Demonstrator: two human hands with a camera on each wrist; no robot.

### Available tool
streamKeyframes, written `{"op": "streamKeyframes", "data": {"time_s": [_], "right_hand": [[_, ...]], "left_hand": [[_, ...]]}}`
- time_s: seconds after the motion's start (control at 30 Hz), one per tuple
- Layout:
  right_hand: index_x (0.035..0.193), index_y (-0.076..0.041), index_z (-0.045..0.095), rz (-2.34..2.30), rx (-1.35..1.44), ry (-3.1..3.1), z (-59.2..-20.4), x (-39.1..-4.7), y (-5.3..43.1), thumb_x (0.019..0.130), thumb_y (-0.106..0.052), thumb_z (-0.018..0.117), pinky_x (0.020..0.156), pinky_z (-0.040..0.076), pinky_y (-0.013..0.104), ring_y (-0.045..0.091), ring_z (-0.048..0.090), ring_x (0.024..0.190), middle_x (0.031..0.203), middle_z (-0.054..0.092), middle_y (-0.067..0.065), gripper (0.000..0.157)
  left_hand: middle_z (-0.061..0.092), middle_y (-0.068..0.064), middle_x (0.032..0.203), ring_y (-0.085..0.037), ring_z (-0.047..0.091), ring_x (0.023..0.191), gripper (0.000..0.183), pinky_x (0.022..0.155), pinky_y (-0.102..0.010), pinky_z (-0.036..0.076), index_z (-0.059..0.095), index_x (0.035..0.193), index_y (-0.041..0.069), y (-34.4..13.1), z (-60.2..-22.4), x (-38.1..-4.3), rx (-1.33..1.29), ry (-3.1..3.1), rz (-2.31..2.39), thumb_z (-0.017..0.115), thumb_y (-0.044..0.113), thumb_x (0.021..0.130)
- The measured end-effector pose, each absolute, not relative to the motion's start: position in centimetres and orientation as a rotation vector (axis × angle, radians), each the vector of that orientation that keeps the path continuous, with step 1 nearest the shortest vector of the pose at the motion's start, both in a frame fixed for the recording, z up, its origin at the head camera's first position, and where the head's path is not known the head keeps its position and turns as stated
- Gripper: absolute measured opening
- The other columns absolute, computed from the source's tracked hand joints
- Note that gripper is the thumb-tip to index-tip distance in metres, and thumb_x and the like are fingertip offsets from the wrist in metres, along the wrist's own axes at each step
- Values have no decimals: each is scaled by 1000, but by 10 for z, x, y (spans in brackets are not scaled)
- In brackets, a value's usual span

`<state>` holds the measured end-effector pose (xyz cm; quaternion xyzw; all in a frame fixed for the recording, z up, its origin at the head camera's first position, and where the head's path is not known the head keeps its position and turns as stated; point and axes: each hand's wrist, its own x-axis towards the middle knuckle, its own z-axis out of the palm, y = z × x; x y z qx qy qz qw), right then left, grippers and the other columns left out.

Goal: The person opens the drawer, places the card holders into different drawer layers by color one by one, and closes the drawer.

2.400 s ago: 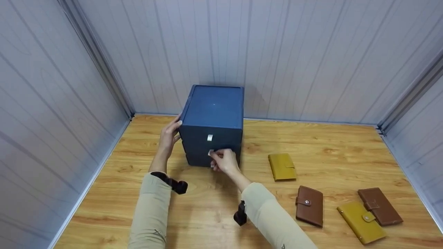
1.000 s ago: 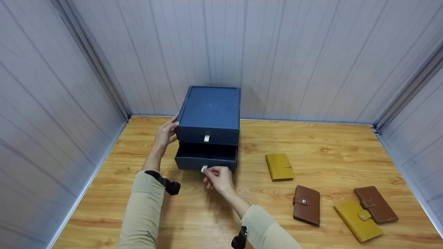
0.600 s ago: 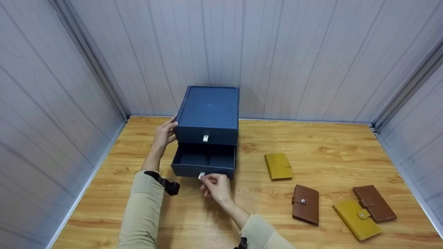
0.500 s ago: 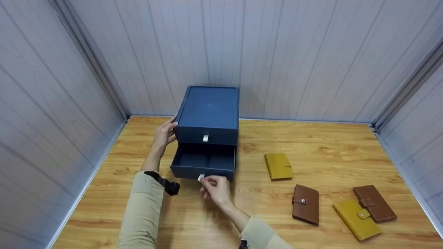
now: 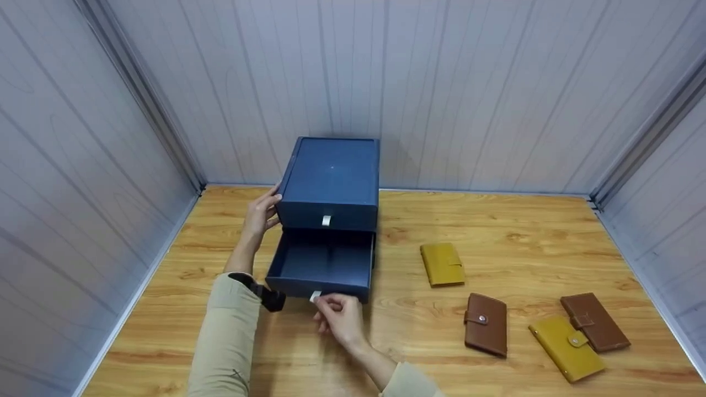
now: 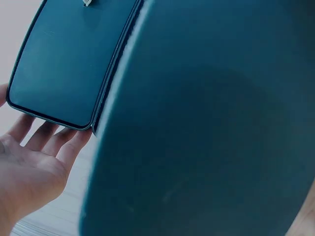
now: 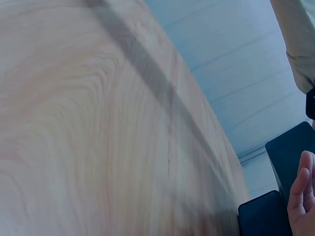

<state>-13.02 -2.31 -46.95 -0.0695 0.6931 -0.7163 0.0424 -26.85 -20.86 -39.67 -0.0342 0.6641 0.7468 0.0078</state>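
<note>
Directly under the closed top drawer (image 5: 303, 214), an open drawer (image 5: 292, 284) juts from the blue cabinet (image 5: 333, 171), its front facing the person and its hollow facing up. The cabinet stands on the bench (image 5: 513, 237) near the back wall (image 5: 469, 82), its top's long edges running from that wall toward the person. The right hand's (image 5: 343, 320) grip is pinched on the open drawer's white tab (image 5: 315, 296). Unclenched, the left hand's (image 5: 258, 218) grip rests against the cabinet's left side, thumb at the front edge. Four wallets (image 5: 443, 264) lie to the right.
</note>
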Motion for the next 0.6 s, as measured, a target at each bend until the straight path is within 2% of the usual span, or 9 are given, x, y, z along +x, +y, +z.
{"op": "streamKeyframes", "data": {"time_s": [0.17, 0.6], "right_hand": [[81, 10, 63, -2201, -194, 2097, -471, -125, -25, 85, -5, 56, 38, 40, 18, 5, 48, 36, 59, 60, 22, 17], [82, 12, 63, -2220, -160, 2049, -474, -115, -27, 85, -5, 56, 38, 38, 15, 3, 47, 35, 60, 60, 24, 18]], "left_hand": [[36, -20, 134, -28, 39, 120, 50, 93, -42, 34, 32, 138, 9, -209, -397, -268, -96, 2071, 2335, 42, 17, 90], [35, -19, 135, -28, 37, 121, 49, 93, -41, 33, 30, 139, 9, -209, -397, -268, -92, 2085, 2309, 41, 18, 91]]}}
